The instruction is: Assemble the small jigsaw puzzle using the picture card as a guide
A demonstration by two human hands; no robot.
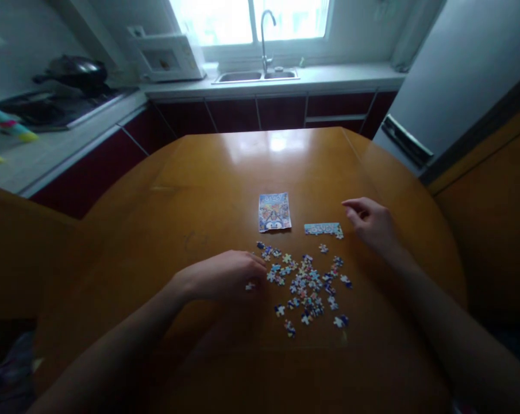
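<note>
Several loose jigsaw pieces (305, 284) lie scattered on a round wooden table (208, 190). My left hand (227, 276) rests palm down at the pile's left edge, fingers curled over one small piece (250, 285). Behind the pile lies a printed picture card (274, 211). To its right sits a short joined strip of pieces (323, 229). My right hand (372, 221) hovers just right of that strip, fingers loosely curled, with nothing visible in them.
A kitchen counter with a sink and tap (260, 73) runs under the window beyond the table. A microwave (167, 57) stands at the back left, beside a hob with a pan (76, 72). A fridge (449, 75) stands at the right.
</note>
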